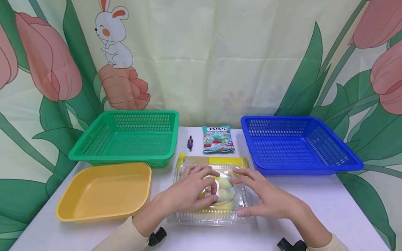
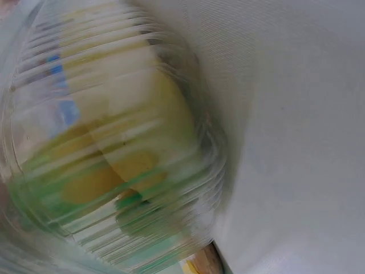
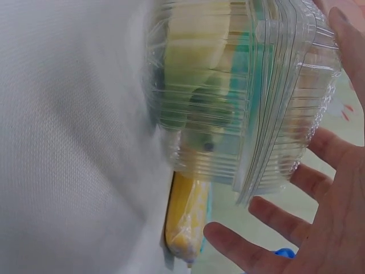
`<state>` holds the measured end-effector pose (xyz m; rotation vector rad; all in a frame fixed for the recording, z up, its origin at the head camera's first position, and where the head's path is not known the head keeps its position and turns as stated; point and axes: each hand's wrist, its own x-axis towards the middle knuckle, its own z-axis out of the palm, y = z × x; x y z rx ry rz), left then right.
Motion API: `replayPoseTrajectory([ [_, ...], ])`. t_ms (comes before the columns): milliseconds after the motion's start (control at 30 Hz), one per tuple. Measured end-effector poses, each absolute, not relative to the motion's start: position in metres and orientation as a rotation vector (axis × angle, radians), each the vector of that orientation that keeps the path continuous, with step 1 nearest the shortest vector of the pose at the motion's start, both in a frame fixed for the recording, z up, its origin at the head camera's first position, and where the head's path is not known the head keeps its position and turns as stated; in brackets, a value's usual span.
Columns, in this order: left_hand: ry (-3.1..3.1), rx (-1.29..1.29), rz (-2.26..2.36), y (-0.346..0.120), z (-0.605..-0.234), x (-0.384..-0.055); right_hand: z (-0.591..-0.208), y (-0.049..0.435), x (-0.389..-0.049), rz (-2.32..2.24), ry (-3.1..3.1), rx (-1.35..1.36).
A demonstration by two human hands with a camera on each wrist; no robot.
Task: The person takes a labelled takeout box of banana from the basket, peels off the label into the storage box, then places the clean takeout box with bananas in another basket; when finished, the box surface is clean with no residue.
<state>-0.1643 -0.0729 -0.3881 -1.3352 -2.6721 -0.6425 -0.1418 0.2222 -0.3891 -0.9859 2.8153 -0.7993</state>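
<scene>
- Clear container (image 1: 210,219) sits near centre on the bench (image 1: 276,223), yellow packet (image 1: 227,160) at its far side.
- Left hand (image 1: 195,186) rests on the lid, fingers loosely bent, gripping nothing evident.
- Right hand (image 1: 267,198) spreads at the right side, ungripped; contact unconfirmed.
- Risk: uneven pressure could buckle the lid or shove the container farward.

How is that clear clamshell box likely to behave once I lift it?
The clear clamshell box will probably flex if squeezed hard, given its see-through, ribbed walls. It may feel weighty, since rounded yellow pieces show inside, and these could shift if it tilts. Its shiny lid might prove slippery.
</scene>
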Motion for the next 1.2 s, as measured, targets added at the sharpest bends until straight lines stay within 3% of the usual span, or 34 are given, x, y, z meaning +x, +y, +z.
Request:
replayPoseTrajectory([
  [933, -2.662, -1.367, -0.579, -0.0751, -0.3892, -0.1632, -0.3974, 0.2246, -0.1431, -0.835, 2.816, -1.07],
  [1200, -2.433, -1.22, -1.215, -0.0806, -0.3946, -0.1691, -0.3948, 0.2257, -0.1423, -0.822, 2.793, -1.063],
])
